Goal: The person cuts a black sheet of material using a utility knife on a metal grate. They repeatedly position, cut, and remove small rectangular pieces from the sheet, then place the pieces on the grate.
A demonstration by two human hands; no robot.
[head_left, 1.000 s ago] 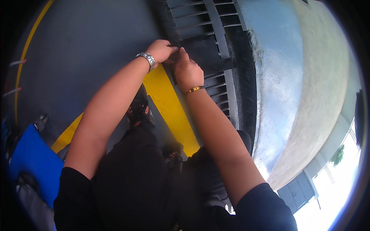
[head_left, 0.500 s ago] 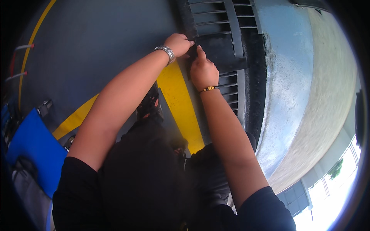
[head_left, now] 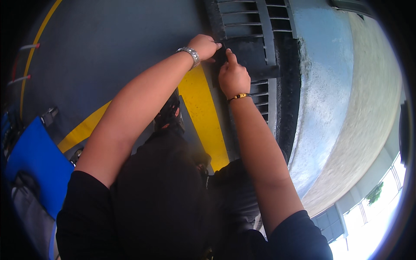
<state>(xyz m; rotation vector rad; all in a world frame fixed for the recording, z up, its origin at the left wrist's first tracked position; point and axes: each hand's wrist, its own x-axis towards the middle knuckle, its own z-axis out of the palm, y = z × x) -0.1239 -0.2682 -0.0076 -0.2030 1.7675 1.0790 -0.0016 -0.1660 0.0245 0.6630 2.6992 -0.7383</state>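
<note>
Seen from above, a person in a black shirt bends over a grey floor and reaches both bare arms forward to a dark metal drain grate that runs along the foot of a pale blue wall. A flat dark piece lies across the grate's bars, its long axis running left to right, directly ahead of both hands. The left hand, with a silver watch on its wrist, is curled shut at the piece's left end, fingertips touching its edge; whether it truly grips the piece cannot be told. The right hand, with a thin yellow and black bracelet, sits just below, loosely closed, index finger pressed up against the piece. Both hands are about equally near. A yellow painted stripe crosses the floor beneath the arms, and a blue sheet lies at the left.
</note>
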